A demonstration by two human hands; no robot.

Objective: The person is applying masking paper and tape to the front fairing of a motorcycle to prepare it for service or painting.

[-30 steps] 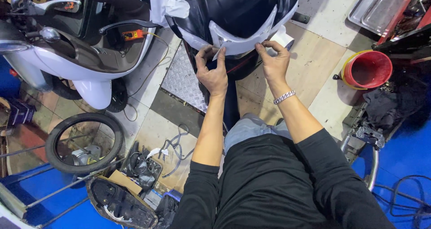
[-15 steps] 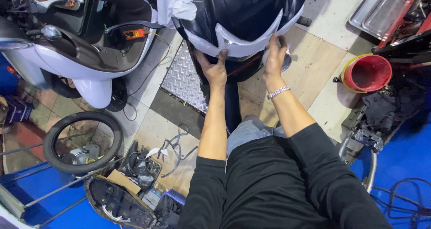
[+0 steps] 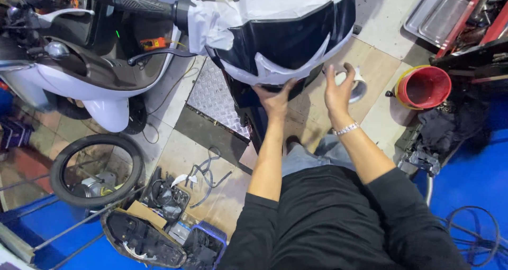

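Your left hand (image 3: pixel 275 98) sits just above the middle of the frame, pressed up against the lower edge of the scooter panel (image 3: pixel 288 40), a dark blue curved cover with white stripes and a sheet of white wrap over its top. The fingers curl around that rim and the thumb points up, so the hand is closed on the panel's edge, seemingly steadying it from below while it hangs in front of you. The forearm runs almost straight up the frame from your black sleeve, elbow low and wrist straight.

Your right hand (image 3: pixel 338 87) is a little to the right, apart from the panel's lower right corner rather than on it. It is open, fingers spread and slightly bent, palm turned toward the panel, holding nothing. A silver bracelet (image 3: pixel 346 128) circles the wrist. Just behind the fingers a roll of tape (image 3: pixel 359 87) lies on the floor tiles; whether the fingertips touch it I cannot tell.

The panel fills the top centre of the frame, next to the handlebar grip (image 3: pixel 140 3) of a white scooter (image 3: pixel 100 85) at upper left. A red bucket (image 3: pixel 423 87) stands at right, a loose tyre (image 3: pixel 95 169) lies at lower left, and a ridged metal plate (image 3: pixel 214 98) lies on the floor left of your left hand.
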